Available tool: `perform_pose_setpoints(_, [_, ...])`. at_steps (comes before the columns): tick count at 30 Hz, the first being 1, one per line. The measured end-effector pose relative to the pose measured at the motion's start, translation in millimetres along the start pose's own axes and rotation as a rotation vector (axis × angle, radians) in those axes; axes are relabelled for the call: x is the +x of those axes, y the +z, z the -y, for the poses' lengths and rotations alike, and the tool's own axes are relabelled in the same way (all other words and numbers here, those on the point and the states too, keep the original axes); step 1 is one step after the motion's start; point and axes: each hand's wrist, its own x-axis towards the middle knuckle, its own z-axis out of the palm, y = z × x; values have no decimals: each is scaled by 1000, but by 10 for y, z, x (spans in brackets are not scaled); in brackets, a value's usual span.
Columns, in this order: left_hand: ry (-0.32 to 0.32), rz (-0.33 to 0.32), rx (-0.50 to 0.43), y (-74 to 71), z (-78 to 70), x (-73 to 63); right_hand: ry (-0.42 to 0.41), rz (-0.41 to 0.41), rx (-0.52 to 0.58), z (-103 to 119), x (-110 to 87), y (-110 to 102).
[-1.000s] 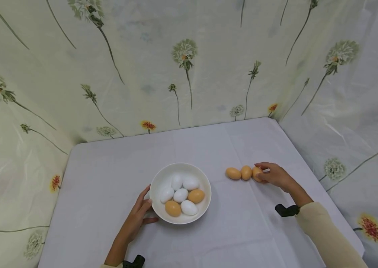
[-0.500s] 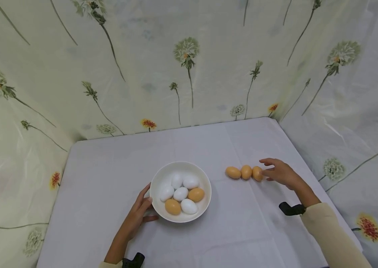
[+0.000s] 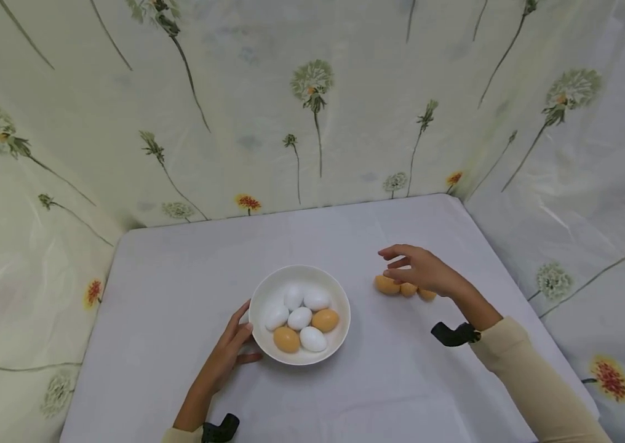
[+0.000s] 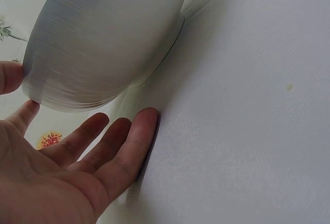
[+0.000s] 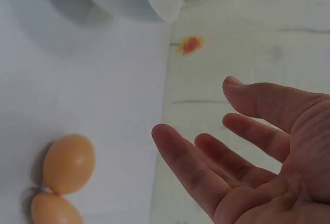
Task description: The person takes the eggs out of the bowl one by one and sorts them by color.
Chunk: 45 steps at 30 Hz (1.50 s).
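Observation:
A white bowl (image 3: 257, 335) holds several white eggs (image 3: 299, 318) and two brown eggs (image 3: 286, 339). At its left side is my left hand (image 3: 229, 347). In the left wrist view two of this hand's digits touch the bowl's rim, while the other fingers (image 4: 129, 147) reach loosely below the bowl wall. Three brown eggs (image 3: 387, 285) lie in a row to the right of the bowl. Over that row hovers my right hand (image 3: 425, 269), partly hiding the eggs in the head view. Its fingers (image 5: 191, 167) are spread and hold nothing, apart from the eggs in the right wrist view.
The table (image 3: 191, 271) wears a white cloth. Flower-printed sheeting (image 3: 246, 123) hangs behind it and at both sides. A black band with a protruding piece (image 3: 453, 334) sits on my right wrist, and a similar one (image 3: 221, 429) on the left.
My right hand drew away from the rightmost brown egg, then moved left above the row toward the leftmost one. The left hand stays at the bowl, and the eggs have kept their places.

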Motion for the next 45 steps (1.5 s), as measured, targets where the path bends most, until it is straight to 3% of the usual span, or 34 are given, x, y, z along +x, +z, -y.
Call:
perform_pose_setpoints(5, [-2, 0, 5, -5, -1, 19, -112, 66, -53, 342, 133, 179])
perform_pose_setpoints(9, [-10, -3, 8, -10, -3, 21, -153, 152, -64, 553, 235, 369])
perform_pose_setpoints(15, [-16, -14, 9, -11, -32, 24, -233, 286, -121, 781, 413, 672])
perform_pose_setpoints(21, [-28, -13, 5, -9, -40, 21, -317, 370, -168, 930, 538, 899])
perform_pose_setpoints(28, [-30, -5, -7, -19, -29, 17, -310, 440, -172, 1007, 656, 1097])
perform_pose_setpoints(33, [-33, 3, -12, -30, -22, 22, -305, 493, -239, 1042, 716, 1216])
perform_pose_setpoints(45, [-32, 10, -29, -26, -39, 36, -297, 552, -296, 1054, 793, 1441])
